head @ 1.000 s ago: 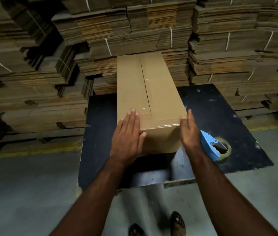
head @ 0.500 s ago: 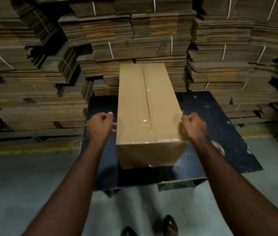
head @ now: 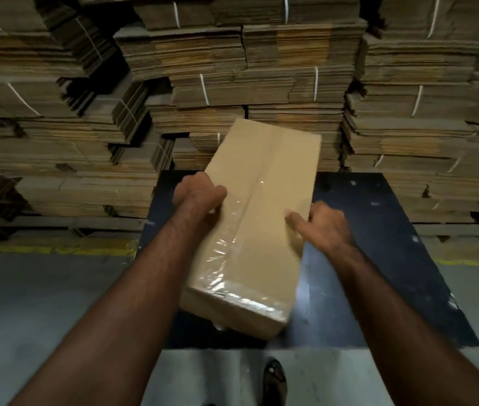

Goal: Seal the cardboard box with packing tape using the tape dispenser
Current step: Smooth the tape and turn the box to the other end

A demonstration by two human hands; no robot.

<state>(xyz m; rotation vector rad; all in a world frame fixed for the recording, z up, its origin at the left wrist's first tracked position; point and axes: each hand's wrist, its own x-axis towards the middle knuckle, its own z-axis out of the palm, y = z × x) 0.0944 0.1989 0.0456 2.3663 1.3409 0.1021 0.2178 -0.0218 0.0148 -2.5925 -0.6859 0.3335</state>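
Above dark table (head: 393,259), cardboard box (head: 264,230) held tilted, near end toward camera. Left hand (head: 198,194) gripping left edge, right hand (head: 324,222) gripping right edge, thumb on top. Clear tape (head: 229,259) along centre seam, seemingly wrinkled. Flattened cardboard stacks (head: 232,68) behind.

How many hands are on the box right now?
2. The left hand grips the box at its left edge; the right hand grips its right edge.

— How is the light?
— Dim and warm; glare glints off the clear tape (head: 226,253) and the dark surface (head: 378,230).
— Sharpness?
— Soft with motion blur; cardboard stacks (head: 56,112) bow at the wide-angle edges.
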